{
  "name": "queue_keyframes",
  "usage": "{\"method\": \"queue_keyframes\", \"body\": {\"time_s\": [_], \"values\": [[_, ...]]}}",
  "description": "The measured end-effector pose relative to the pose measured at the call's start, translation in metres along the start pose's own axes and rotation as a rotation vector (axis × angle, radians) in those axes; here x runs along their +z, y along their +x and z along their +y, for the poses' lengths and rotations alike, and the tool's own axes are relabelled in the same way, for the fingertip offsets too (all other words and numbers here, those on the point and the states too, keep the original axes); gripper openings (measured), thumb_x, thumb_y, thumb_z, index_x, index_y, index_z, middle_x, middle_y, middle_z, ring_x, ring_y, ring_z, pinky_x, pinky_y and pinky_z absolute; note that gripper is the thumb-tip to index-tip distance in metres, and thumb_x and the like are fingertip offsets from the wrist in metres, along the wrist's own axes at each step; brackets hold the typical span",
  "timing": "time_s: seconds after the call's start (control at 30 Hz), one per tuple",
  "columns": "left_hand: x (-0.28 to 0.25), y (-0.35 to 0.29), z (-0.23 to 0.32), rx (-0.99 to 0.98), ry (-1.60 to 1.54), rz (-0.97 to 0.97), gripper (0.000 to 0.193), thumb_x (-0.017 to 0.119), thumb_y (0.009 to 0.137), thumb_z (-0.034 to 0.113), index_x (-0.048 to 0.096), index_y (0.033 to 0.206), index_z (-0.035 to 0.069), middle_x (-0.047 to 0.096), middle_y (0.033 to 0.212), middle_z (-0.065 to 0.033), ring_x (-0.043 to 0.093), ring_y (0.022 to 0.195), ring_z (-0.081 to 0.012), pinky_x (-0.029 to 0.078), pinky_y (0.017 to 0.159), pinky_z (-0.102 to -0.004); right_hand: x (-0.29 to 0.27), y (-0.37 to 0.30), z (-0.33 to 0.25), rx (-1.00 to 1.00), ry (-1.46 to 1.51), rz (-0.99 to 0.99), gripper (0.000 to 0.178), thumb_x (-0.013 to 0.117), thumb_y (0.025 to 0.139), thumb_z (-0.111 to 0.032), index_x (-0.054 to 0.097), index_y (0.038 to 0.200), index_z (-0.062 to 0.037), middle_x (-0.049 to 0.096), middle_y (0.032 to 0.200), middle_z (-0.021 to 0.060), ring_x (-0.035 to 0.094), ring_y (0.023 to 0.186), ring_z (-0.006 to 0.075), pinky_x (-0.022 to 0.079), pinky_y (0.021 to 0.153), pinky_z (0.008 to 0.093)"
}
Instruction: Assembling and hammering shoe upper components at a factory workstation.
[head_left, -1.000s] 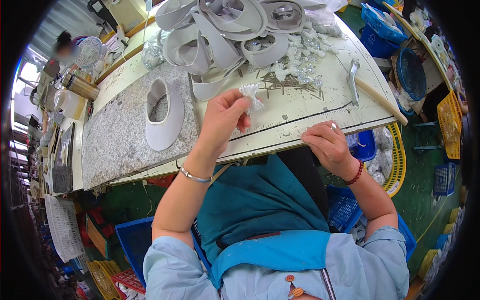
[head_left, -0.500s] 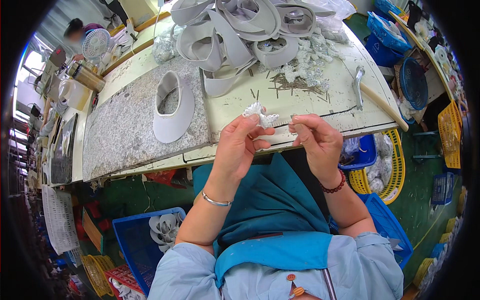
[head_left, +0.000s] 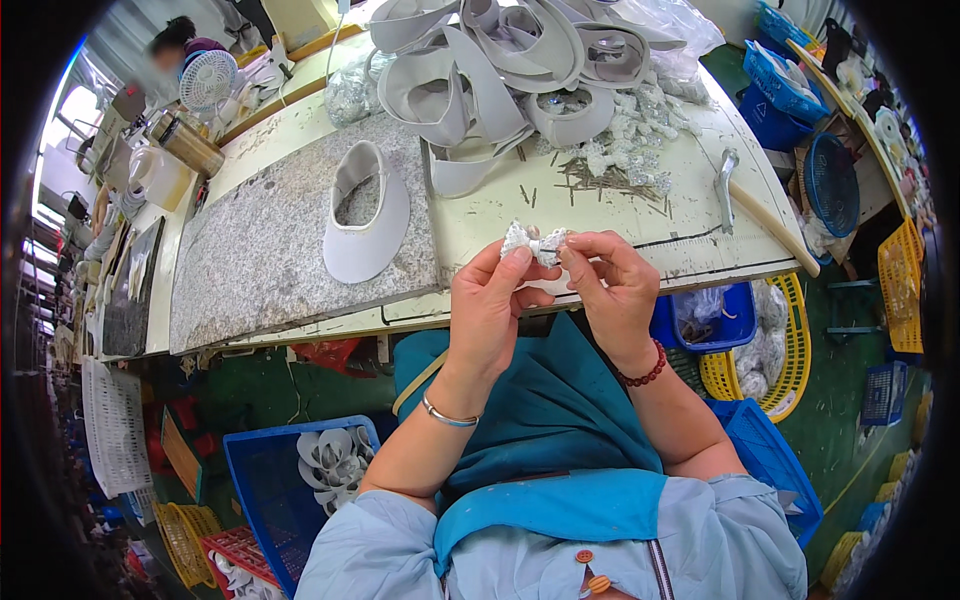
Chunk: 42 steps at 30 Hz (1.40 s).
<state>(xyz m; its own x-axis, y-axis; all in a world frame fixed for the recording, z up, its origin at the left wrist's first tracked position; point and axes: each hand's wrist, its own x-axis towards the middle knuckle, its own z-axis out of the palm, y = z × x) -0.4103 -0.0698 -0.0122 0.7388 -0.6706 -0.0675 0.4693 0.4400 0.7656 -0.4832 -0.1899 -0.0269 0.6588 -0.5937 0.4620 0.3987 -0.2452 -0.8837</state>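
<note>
A small white lacy bow [head_left: 518,238] is between my hands just above the table's near edge. My left hand [head_left: 487,305] pinches it between thumb and fingers. My right hand [head_left: 612,290] is closed at the bow's right side, and a thin dark strip shows at its fingertips, against the bow. How far the right fingers also grip the bow is hidden. Beyond the hands lies a pile of thin brownish strips [head_left: 625,187], with white glittery bows [head_left: 640,120] heaped behind it. A pale shoe upper [head_left: 375,235] rests on the grey stone slab [head_left: 255,255] to the left.
Several pale shoe uppers [head_left: 500,85] are stacked at the table's back. A hammer [head_left: 727,190] with a wooden handle lies at the right. Below the edge stand a blue bin [head_left: 735,320], a yellow basket [head_left: 790,385] and a blue crate [head_left: 262,500]. A person [head_left: 172,45] sits far left.
My hands have come together; the right one has moved left with the thin strip, up to the bow. The bow has turned and is spread wider. The whole view has shifted slightly.
</note>
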Motion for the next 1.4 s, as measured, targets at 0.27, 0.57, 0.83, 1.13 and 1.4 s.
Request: {"method": "queue_keyframes", "body": {"time_s": [0.27, 0.57, 0.83, 1.13, 1.4], "values": [[0.0, -0.003, -0.001, 0.051, 0.047, 0.037, 0.021, 0.059, 0.093, 0.013, 0.064, 0.108, -0.002, 0.068, 0.096, -0.0088, 0.066, 0.084, -0.0146, 0.055, 0.065, -0.0245, 0.002, 0.003, -0.003, -0.062, -0.092, -0.028, 0.011, 0.066, 0.084, 0.0, 0.066, 0.094, -0.0042, 0.065, 0.086, 0.0055, 0.062, 0.072, 0.0109, 0.05, 0.059, 0.0224], [-0.003, -0.004, -0.004, 0.086, 0.093, 0.045, 0.017, 0.061, 0.092, 0.012, 0.067, 0.103, 0.0, 0.068, 0.087, -0.0074, 0.063, 0.076, -0.0105, 0.051, 0.062, -0.0223, -0.002, 0.004, -0.003, 0.207, 0.218, -0.084, 0.01, 0.065, 0.087, -0.002, 0.065, 0.097, 0.0003, 0.065, 0.087, 0.0028, 0.059, 0.072, 0.0069, 0.05, 0.06, 0.0212], [-0.005, -0.009, -0.004, 0.08, 0.121, -0.003, 0.016, 0.059, 0.093, 0.012, 0.066, 0.099, -0.001, 0.066, 0.08, -0.007, 0.062, 0.069, -0.0107, 0.049, 0.056, -0.0215, 0.0, -0.003, 0.002, 0.11, 0.207, -0.086, 0.011, 0.064, 0.088, -0.002, 0.064, 0.098, 0.0003, 0.065, 0.088, 0.0038, 0.061, 0.073, 0.0083, 0.053, 0.063, 0.0218], [-0.005, -0.01, -0.002, -0.069, -0.068, -0.063, 0.018, 0.054, 0.096, 0.015, 0.063, 0.099, -0.001, 0.066, 0.08, -0.0077, 0.066, 0.067, -0.014, 0.05, 0.054, -0.022, -0.007, 0.0, 0.002, 0.401, 0.472, -0.162, 0.01, 0.064, 0.088, -0.003, 0.064, 0.098, -0.0009, 0.066, 0.091, 0.0047, 0.061, 0.075, 0.0094, 0.051, 0.066, 0.0228], [-0.008, -0.015, -0.008, 0.063, 0.156, -0.033, 0.019, 0.057, 0.095, 0.016, 0.064, 0.104, 0.0, 0.067, 0.082, -0.0057, 0.066, 0.07, -0.0131, 0.05, 0.056, -0.0215, -0.002, 0.002, -0.014, -0.057, -0.138, -0.212, 0.014, 0.061, 0.087, 0.001, 0.065, 0.1, -0.0021, 0.065, 0.088, 0.0092, 0.063, 0.073, 0.0151, 0.051, 0.064, 0.0248]]}}
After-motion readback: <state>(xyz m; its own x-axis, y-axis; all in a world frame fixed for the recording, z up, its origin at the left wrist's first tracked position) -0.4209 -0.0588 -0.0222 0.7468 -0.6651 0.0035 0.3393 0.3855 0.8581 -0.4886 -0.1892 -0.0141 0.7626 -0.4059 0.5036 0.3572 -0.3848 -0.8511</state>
